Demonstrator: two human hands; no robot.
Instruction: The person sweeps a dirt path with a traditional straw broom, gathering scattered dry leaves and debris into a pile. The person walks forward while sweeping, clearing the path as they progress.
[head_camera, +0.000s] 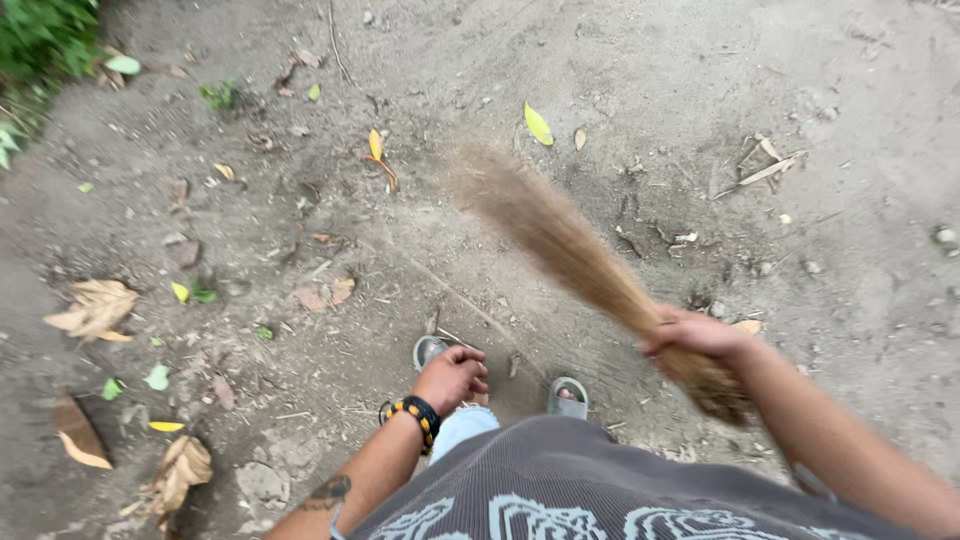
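My right hand (695, 335) grips the bound end of a brown straw broom (560, 240). Its bristles are blurred and fan out up and to the left over bare dirt ground (640, 120). My left hand (452, 377) is curled into a loose fist in front of my body, holding nothing, with a black and yellow beaded bracelet (418, 415) at the wrist. Below it my two feet in grey sandals (566, 397) stand on the dirt. A grey patterned shirt fills the bottom of the view.
Dry brown leaves (95, 308) and small green and yellow leaves lie scattered on the left. A yellow-green leaf (538, 124) lies ahead. Twigs (768, 168) rest at the upper right. Green plants (40, 40) grow in the top left corner.
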